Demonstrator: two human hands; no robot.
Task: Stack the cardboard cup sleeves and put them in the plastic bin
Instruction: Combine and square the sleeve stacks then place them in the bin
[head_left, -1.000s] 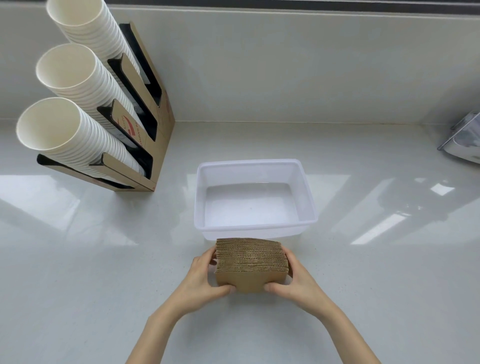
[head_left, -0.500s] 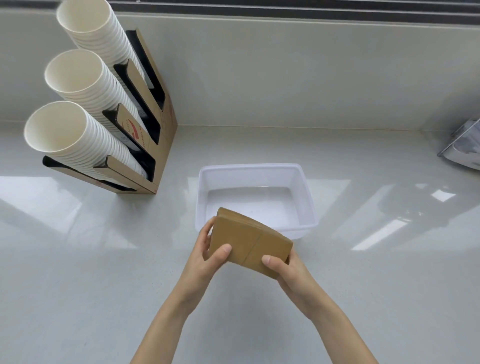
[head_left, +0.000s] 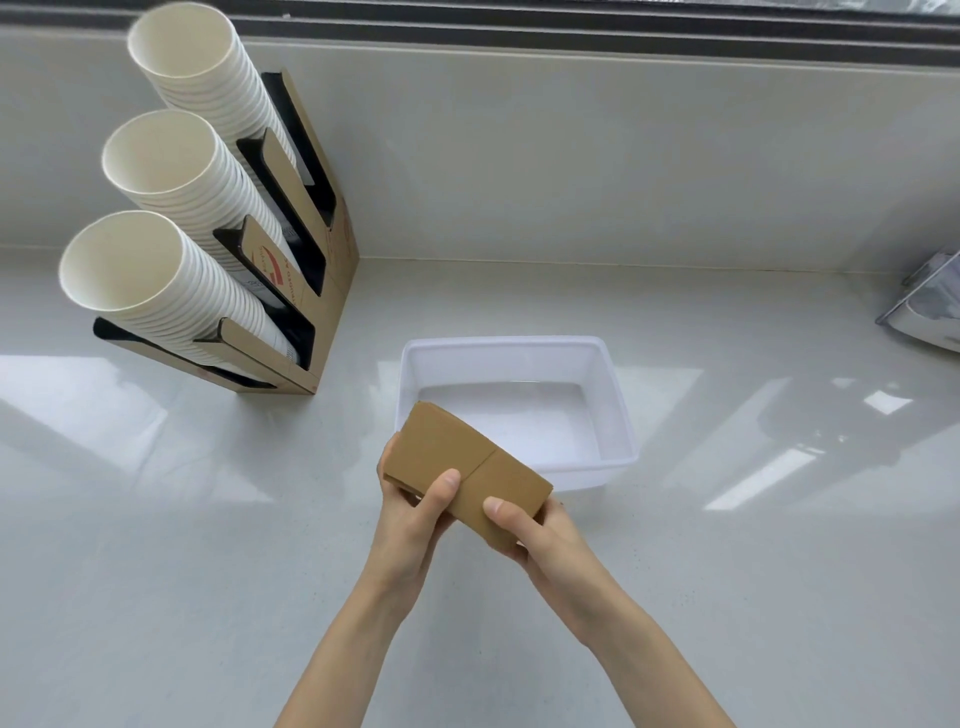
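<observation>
Compared with half a second earlier, the stack of cardboard cup sleeves (head_left: 467, 475) sits slightly farther forward, its upper corner now overlapping the near wall of the plastic bin (head_left: 618, 410); a second ago it rested edge-up on the counter (head_left: 208, 545). The left hand (head_left: 415, 512) and right hand (head_left: 535, 535) clamp the tilted stack from opposite ends, thumbs pressed on its top face, fingers curled beneath. The bin holds nothing. A cup dispenser (head_left: 311, 291) stands well to the left.
</observation>
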